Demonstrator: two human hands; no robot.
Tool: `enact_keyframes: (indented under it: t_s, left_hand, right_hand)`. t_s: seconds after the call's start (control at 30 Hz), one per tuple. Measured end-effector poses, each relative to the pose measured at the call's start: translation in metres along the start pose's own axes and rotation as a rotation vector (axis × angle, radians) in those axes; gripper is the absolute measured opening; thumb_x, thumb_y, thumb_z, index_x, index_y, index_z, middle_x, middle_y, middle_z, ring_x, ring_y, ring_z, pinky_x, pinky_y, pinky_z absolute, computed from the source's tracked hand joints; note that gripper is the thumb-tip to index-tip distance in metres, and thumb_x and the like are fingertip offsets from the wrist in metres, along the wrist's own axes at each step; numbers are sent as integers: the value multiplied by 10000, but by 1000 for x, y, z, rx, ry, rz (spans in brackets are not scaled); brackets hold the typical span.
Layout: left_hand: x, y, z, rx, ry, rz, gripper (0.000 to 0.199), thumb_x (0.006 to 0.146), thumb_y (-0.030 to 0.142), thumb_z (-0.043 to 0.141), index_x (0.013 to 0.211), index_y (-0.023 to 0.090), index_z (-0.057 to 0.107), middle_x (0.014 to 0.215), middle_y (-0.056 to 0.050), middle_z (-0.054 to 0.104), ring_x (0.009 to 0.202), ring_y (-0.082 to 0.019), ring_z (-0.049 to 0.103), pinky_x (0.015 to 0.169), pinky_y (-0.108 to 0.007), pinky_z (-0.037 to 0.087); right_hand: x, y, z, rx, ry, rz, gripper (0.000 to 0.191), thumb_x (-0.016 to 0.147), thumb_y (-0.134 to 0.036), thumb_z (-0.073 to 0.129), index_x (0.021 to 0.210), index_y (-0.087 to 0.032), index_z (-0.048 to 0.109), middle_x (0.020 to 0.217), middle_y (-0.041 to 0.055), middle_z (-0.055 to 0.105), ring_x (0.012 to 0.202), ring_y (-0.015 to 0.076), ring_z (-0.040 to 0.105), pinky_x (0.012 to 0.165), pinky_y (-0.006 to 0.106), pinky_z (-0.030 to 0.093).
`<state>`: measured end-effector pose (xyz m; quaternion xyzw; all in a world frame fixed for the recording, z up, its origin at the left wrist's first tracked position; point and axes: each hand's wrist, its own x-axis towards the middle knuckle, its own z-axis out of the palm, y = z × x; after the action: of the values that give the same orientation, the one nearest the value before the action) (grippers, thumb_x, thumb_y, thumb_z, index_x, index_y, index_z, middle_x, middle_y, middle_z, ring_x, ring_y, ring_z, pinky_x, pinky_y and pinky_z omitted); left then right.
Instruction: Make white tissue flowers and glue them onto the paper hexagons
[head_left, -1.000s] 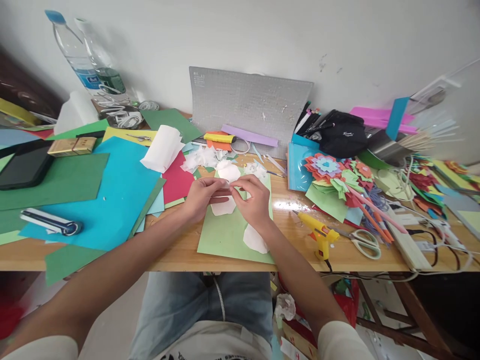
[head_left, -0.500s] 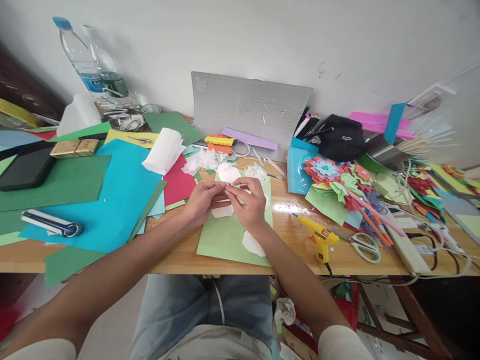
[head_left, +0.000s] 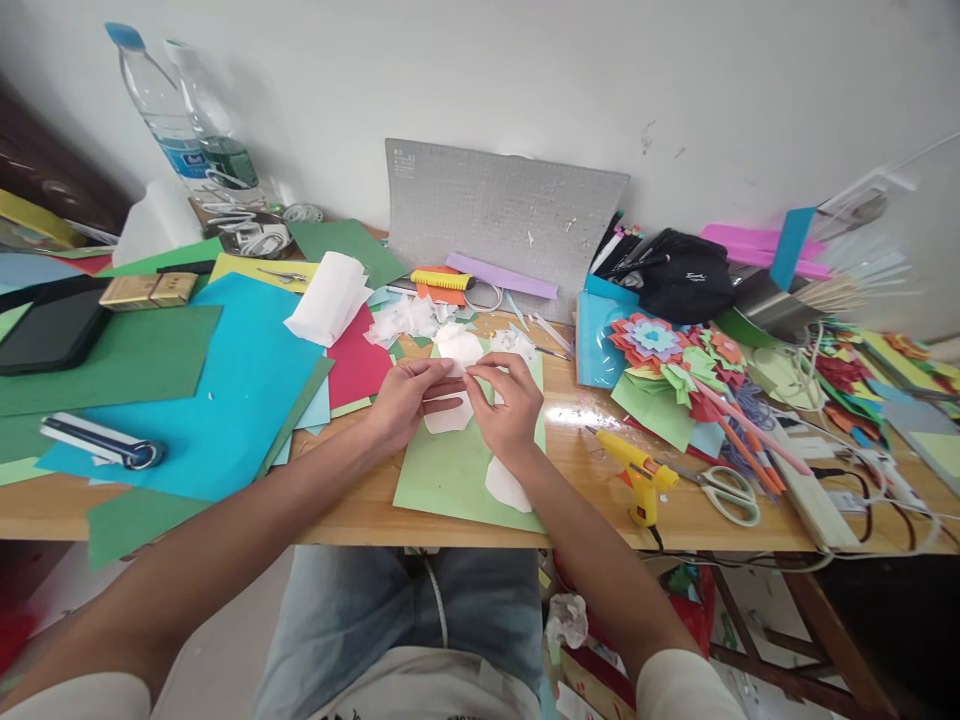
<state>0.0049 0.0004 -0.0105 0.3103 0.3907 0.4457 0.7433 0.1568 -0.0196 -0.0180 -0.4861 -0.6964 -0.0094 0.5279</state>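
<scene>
Both hands meet fingertip to fingertip above a light green sheet of paper (head_left: 442, 480). My left hand (head_left: 411, 398) is closed in a pinch, thumb on top, on a small piece of white paper (head_left: 456, 370) whose outline blends with the white behind it. Pinching the same piece from the other side, my right hand (head_left: 508, 405) has its thumb and forefinger together. On the green sheet lie torn white paper pieces: one under the fingers (head_left: 450, 416), one beside my right wrist (head_left: 507, 487), and one just beyond the hands (head_left: 459, 343).
A tissue roll (head_left: 328, 298) and crumpled tissue (head_left: 409, 318) stand beyond my left hand. To the right are a yellow glue gun (head_left: 636, 468), scissors (head_left: 729, 495) and paper flowers (head_left: 651, 338). Blue paper (head_left: 240, 390) and a stapler (head_left: 101, 440) lie left. A grey cutting mat (head_left: 502, 215) leans on the wall.
My right hand has shifted slightly to the right, so its fingertips are a little farther from the left ones. My left hand stays almost in place.
</scene>
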Motion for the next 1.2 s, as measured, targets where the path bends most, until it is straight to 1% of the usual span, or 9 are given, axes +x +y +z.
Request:
enact_keyframes:
  t_s: [0.17,0.4,0.6,0.73,0.87,0.93,1.03,1.1,1.2]
  left_hand:
    - [-1,0,0,2,-14,4,296,722,375,797,884,139,722,939,-115,749,921,-245,719,789,-341,592]
    - [-2,0,0,14,-31,11,284,735,375,781,891,144,728,943,-110,749,929,-238,713,794,-331,586]
    - [-3,2,3,48,-53,44,323,723,443,774,855,152,725,978,-117,746,991,-277,699,832,-383,580]
    - [-5,3,4,79,-50,80,357,689,432,805,905,156,736,990,-113,742,990,-284,696,823,-401,580]
    - [-5,2,4,104,-44,100,380,681,416,816,941,151,734,978,-112,742,987,-289,698,820,-414,580]
    - [-4,1,3,119,-35,95,385,688,406,811,960,145,728,978,-119,744,990,-294,702,818,-411,582]
    - [-2,-1,2,158,-26,93,392,715,389,791,1013,146,716,1020,-127,743,989,-295,709,787,-387,590]
    - [-2,-2,2,197,-31,102,427,728,381,782,1078,153,699,1019,-124,747,983,-297,713,763,-378,596]
    - [-3,-3,3,257,-58,111,512,739,394,777,1179,163,658,1001,-116,756,1000,-302,710,759,-377,600]
  right_hand:
    - [-1,5,-1,-115,-76,-124,155,890,-224,584,889,-289,724,946,78,648,905,213,614,750,363,575]
    - [-1,6,-3,-224,-136,-215,184,880,-168,570,913,-269,719,993,81,649,938,213,590,778,349,541]
    - [-3,9,-2,-230,-184,-189,191,875,-158,572,965,-260,705,1007,82,644,953,216,580,792,343,517]
    - [-3,8,-2,-227,-184,-167,193,881,-169,567,988,-257,701,985,83,649,933,216,595,783,344,521]
    - [0,2,-4,-172,-168,-139,163,879,-190,569,949,-246,705,952,87,656,905,212,612,775,345,530]
    - [2,-1,-6,-70,-136,-59,146,880,-213,568,936,-232,702,938,86,654,907,206,621,787,341,540]
    - [6,-2,-9,136,-127,205,152,879,-280,569,929,-218,698,934,74,657,875,188,638,726,307,561]
    - [8,1,-11,271,-196,404,178,868,-344,586,896,-212,703,920,59,671,836,178,645,670,284,560]
    - [9,10,-10,436,-325,599,225,805,-418,666,842,-201,715,871,44,702,807,180,656,705,299,565]
